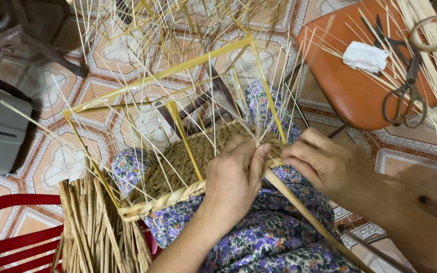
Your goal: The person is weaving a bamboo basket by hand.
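The person is weaving a half-built basket [178, 162] that is resting on the lap, on a purple floral garment [259, 242], with a yellow rectangular frame [168, 73] and thin pale stakes [142, 30] rising from it. The left hand [236, 179] is lying over the braided rim [163, 201], its fingers [258, 154] curled down and pressing on the weave where the stakes come together. The right hand [324, 164] is sitting just beside it, its fingertips pinched closed on a flat tan strand [309, 215] that is running down and away across the lap.

To do this step well, in my judgement, the left hand should be holding the last stitch firmly while the right is drawing the strand snug against the rim, keeping it flat, not twisted, and passing it between stakes without bending them.

A bundle of dried fibre [94, 227] is standing at the left, near a red chair [11, 227]. Scissors [405, 86], a white cloth [364, 55] and a tape ring [433, 33] are lying on an orange stool [350, 96], well apart from the hands.
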